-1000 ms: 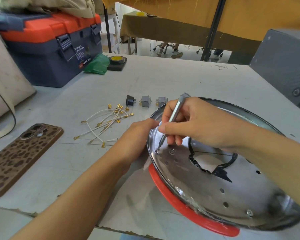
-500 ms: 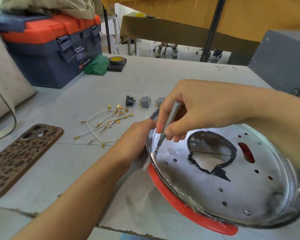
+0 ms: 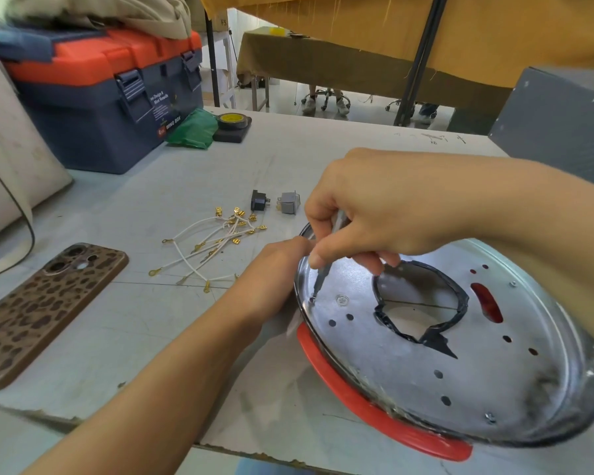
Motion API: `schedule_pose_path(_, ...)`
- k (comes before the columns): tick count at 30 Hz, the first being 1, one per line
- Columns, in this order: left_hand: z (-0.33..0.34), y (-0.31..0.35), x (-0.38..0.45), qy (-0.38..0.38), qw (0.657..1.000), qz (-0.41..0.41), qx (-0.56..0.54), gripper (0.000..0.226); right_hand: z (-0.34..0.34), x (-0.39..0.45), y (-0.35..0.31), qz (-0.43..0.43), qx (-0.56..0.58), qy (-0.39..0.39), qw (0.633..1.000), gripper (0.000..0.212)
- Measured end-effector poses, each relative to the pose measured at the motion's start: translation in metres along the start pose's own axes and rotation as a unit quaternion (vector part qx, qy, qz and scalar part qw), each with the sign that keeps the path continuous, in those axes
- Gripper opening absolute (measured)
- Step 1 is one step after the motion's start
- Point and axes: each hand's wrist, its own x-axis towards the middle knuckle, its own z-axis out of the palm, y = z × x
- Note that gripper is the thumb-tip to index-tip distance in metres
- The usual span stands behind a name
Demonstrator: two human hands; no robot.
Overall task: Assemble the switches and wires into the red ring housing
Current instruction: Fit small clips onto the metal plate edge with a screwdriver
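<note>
A round metal plate (image 3: 426, 371) with a jagged central hole lies tilted on the red ring housing (image 3: 374, 409) at the table's front right. My right hand (image 3: 374, 214) grips a thin silver screwdriver (image 3: 321, 281), its tip on a screw (image 3: 312, 299) near the plate's left edge. My left hand (image 3: 275, 269) holds the plate's left rim, fingers hidden under it. A bundle of white wires (image 3: 210, 248) with gold terminals lies left of the plate. A black switch (image 3: 258, 200) and a grey switch (image 3: 288, 202) sit behind the wires.
A phone in a leopard-print case (image 3: 45, 310) lies at the front left. A blue and orange toolbox (image 3: 107, 94) stands at the back left, with a green bag (image 3: 192, 128) and yellow tape roll (image 3: 232, 121) beside it. A grey box (image 3: 559, 118) stands at the back right.
My right hand has lifted and rolled over the screwdriver, hiding its handle and the third switch. The tip stays on the same screw. My left hand has not moved.
</note>
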Motion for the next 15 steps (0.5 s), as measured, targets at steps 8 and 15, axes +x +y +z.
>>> schedule_pose_path(8, -0.0014, -0.0008, -0.0017, -0.014, 0.997, 0.068, 0.038, 0.043, 0.0005, 0.0027, -0.0026, -0.022, -0.094, 0.019, 0.995, 0.041)
schedule_pose_path(15, 0.0007, -0.002, 0.0001, -0.016, 1.0, 0.002, -0.007, 0.023, -0.0061, -0.0047, -0.0038, -0.014, -0.087, -0.007, 0.996, 0.015)
